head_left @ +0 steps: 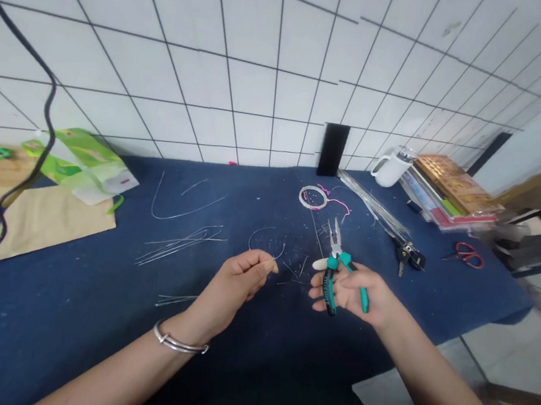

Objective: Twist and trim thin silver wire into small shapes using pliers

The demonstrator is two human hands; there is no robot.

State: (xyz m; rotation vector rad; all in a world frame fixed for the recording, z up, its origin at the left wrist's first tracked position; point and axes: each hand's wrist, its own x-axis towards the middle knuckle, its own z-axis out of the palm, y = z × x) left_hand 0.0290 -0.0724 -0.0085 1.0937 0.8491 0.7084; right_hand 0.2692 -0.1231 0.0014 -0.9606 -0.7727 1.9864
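Observation:
Thumb and fingers of my left hand (pixel 244 282) pinch a thin curved wire (pixel 259 232) over the dark blue cloth (pixel 99 326). In my right hand (pixel 356 290) rest long-nose pliers (pixel 333 254) with teal and black handles; their jaws point up and away from me, slightly parted. The pliers' jaws are apart from the wire. A pale covering shows on one right fingertip. Short wire scraps lie on the cloth between and beyond the hands.
Loose wires (pixel 178 243) lie at left, near a green bag (pixel 81 164). Behind are a white ring (pixel 313 197), a black block (pixel 332 149) and a wire bundle (pixel 375 203). Keys (pixel 403 256), red scissors (pixel 467 255), a white mug (pixel 392 167) and books (pixel 454 187) sit at right.

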